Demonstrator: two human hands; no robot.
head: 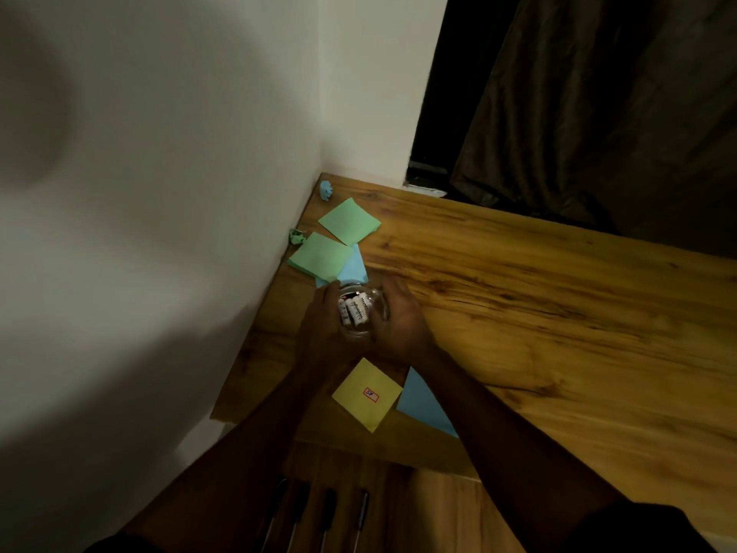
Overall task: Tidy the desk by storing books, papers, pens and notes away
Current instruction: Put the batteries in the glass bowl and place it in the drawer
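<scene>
Step in hand: pen storage. A glass jar (361, 313) stands on the desk (538, 297), close to the wall. It holds several white markers (355, 311). The left hand (319, 325) curls round the jar's left side and the right hand (399, 325) round its right side; both grip the glass.

Next move, as judged: set the jar in its final place, then collect the loose notes. This calls for a level carry, so that the markers do not tip out.

Items around the jar:
- Just beyond it: a blue note (354, 269), partly under a green note stack (319, 255).
- Further beyond: a single green note (350, 221).
- Beyond, by the wall: a crumpled green scrap (296, 236) and a crumpled blue scrap (326, 190).
- Nearer the person: a yellow note (367, 395) with a small red-edged label, between the forearms, and a second blue note (422, 401), partly under the right forearm.
- Nearest the person: four dark pens (327, 512), side by side, not yet in the jar.

Obstruction: the blue note beyond the jar touches or nearly touches its base; which cannot be told.
</scene>
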